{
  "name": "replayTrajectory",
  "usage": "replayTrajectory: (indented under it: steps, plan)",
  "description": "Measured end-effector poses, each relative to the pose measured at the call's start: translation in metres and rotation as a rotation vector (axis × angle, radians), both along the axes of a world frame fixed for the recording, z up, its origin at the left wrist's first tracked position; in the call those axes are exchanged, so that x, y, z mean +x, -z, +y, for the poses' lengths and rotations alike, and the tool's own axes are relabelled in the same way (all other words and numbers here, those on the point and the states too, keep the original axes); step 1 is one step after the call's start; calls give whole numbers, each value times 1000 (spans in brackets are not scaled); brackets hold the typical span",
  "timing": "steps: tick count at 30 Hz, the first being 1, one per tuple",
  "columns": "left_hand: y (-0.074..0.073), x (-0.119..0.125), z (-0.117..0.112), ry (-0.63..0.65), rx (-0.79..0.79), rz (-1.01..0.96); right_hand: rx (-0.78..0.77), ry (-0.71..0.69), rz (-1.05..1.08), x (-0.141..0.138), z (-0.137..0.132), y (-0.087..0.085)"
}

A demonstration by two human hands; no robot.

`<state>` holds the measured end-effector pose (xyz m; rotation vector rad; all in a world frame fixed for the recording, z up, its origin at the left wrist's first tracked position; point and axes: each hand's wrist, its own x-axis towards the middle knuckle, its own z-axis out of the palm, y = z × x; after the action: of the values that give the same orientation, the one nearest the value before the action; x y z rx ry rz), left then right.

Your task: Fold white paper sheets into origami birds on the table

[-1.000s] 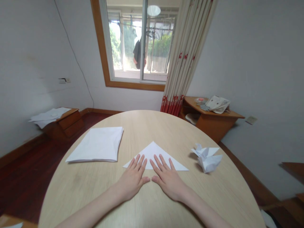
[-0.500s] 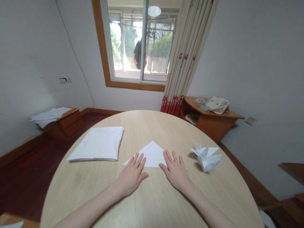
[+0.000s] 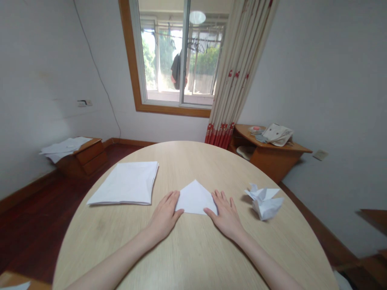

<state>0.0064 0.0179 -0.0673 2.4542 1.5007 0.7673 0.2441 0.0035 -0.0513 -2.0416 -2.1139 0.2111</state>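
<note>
Starting wide with a round, pale table [image 3: 193, 262], sweeping across the lower frame and carrying all the nearest paper. Over at centre left to a thick, folded pile of white paper [image 3: 127, 183], lying flat. Down to lower centre, and in with both hands! Resting with the left hand [image 3: 165, 211] along the left side of a folded white sheet [image 3: 195, 197], with fingers stretched and thumb spread wide. Matching it opposite with the right hand [image 3: 226, 213], equally wide of thumb. No clenched grip on either side; cannot tell of any pinch beneath the fingers. On to that sheet: flat on the wood at lower centre, between the hands, pointed at the top, hidden at the side corners. Probably feather-light, thin, quick to crease, apt to slide under an uneven push. Best held by both side edges, with light thumbs near the lower corners. Lastly, off at right, to small folded paper figures [image 3: 264, 205], clustered together, apart from the right hand.
</note>
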Motion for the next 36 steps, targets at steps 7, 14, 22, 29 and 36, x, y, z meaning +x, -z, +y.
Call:
replayTrajectory:
  steps: [7, 14, 22, 29, 36]
  plan:
    - [0, 0, 0, 20, 47, -71, 82, -32, 85, 4, 2, 7]
    - [-7, -1, -2, 73, 83, -157, 79, -9, 141, 1, 0, 0]
    - [-13, 0, -4, 85, 84, -227, 242, -52, 240, 5, -1, 3]
    - [-20, 0, -6, 107, 116, -344, 588, -144, 389, 9, 0, 7]
    - [-35, -3, -13, 129, 119, -409, 719, -191, 389, 9, -7, -11]
